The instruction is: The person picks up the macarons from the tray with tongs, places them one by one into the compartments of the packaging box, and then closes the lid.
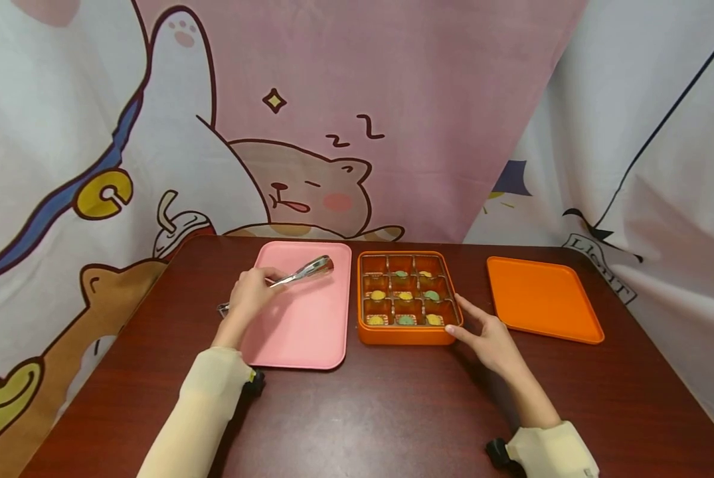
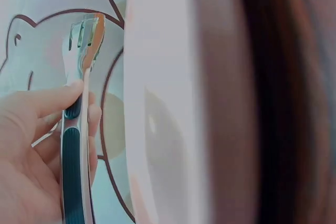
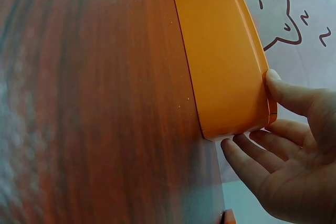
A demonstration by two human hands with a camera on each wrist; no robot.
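Note:
My left hand grips metal serving tongs over the pink tray, their head pointing right toward the box. In the left wrist view, the thumb and fingers close around the tongs' dark-inlaid handle, and nothing shows in the tongs' head. To the right of the tray stands an orange box divided into several clear compartments, most with a small yellow or green moulded piece. My right hand holds the box's front right corner, thumb on the rim and fingers along the side.
A flat orange lid-like tray lies on the right of the dark wooden table. Behind the table hangs a cartoon-printed curtain, close to its back edge.

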